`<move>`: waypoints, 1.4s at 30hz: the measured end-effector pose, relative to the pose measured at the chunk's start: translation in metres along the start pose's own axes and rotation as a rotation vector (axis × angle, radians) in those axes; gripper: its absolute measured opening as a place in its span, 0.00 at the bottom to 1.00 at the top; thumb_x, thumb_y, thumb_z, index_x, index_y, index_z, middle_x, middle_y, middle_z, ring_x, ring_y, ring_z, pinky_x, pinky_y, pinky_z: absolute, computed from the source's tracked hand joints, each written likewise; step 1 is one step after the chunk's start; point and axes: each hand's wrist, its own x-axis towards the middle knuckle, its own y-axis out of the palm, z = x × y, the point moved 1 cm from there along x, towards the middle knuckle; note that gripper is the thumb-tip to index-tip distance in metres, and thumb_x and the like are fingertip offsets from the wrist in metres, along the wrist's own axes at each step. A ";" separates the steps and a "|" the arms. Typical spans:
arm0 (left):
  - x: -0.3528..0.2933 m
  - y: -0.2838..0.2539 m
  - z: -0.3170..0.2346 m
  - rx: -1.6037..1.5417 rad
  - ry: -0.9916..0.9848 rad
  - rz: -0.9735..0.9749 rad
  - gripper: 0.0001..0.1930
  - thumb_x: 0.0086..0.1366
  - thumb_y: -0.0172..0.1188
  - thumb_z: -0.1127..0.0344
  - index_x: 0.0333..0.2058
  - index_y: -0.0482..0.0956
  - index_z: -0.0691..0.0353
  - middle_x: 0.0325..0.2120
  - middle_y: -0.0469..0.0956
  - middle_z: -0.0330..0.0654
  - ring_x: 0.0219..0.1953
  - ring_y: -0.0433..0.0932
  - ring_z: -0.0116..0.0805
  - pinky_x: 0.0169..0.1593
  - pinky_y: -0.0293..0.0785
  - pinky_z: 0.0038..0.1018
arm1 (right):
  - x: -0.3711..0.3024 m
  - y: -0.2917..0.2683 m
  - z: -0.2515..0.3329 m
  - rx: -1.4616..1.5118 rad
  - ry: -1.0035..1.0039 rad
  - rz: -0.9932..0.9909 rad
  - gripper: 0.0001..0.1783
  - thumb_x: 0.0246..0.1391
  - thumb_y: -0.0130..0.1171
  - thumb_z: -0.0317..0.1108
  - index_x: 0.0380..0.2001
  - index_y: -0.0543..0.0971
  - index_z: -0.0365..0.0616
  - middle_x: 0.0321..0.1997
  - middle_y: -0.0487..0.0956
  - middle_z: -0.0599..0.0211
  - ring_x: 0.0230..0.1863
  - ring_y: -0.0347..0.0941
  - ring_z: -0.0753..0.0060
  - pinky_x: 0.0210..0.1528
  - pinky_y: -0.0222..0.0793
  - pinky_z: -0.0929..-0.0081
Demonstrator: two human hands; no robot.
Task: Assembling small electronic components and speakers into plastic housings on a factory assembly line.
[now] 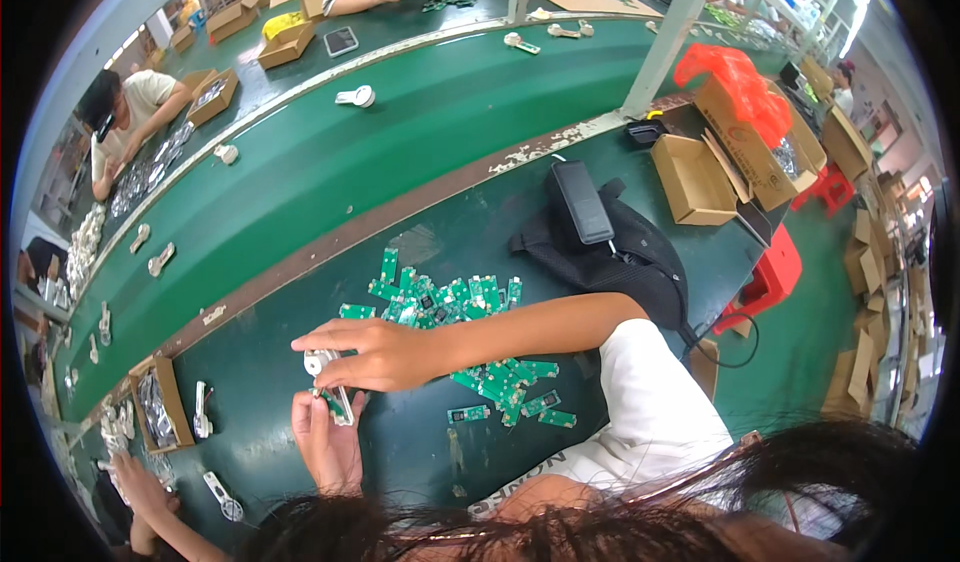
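Observation:
Both my hands meet over the dark green table around a small white plastic housing (318, 363) with a round end and a narrow handle. My right hand (385, 355) reaches across from the right and grips the housing from above, between thumb and fingers. From below, my left hand (325, 447) pinches its lower part, where a small green circuit board (330, 400) shows by the fingertips. Whether the board is seated in the housing I cannot tell. A loose pile of green circuit boards (430, 300) spreads behind and under my right forearm, with more boards (508, 382) on the near side.
Two similar white pieces, one (203, 412) and another (222, 495), lie left, near a carton (180, 407) of silvery packets and another person's hand (140, 487). A green conveyor belt (430, 112) carries scattered white parts. Right stand a black bag (630, 252), power bank (580, 202) and open carton (695, 182).

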 end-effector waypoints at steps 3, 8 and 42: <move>0.002 -0.001 -0.002 0.076 -0.008 0.039 0.03 0.69 0.50 0.66 0.36 0.69 0.57 0.38 0.74 0.37 0.44 0.74 0.29 0.47 0.75 0.35 | 0.005 -0.003 0.000 -0.035 -0.090 0.012 0.07 0.46 0.61 0.26 0.32 0.81 0.37 0.58 0.68 0.45 0.54 0.70 0.47 0.47 0.73 0.61; 0.005 0.007 0.000 0.278 0.025 -0.077 0.07 0.69 0.50 0.67 0.33 0.72 0.64 0.31 0.76 0.41 0.35 0.78 0.30 0.38 0.79 0.31 | 0.001 -0.007 -0.001 0.045 0.061 0.058 0.06 0.46 0.62 0.25 0.31 0.81 0.39 0.62 0.67 0.50 0.55 0.70 0.48 0.49 0.70 0.61; -0.002 0.008 -0.004 0.188 0.031 -0.003 0.05 0.64 0.57 0.73 0.37 0.75 0.69 0.43 0.78 0.47 0.41 0.79 0.32 0.44 0.79 0.24 | 0.018 -0.016 0.012 -0.102 0.034 0.071 0.15 0.36 0.65 0.18 0.33 0.83 0.43 0.57 0.72 0.46 0.51 0.74 0.50 0.46 0.74 0.67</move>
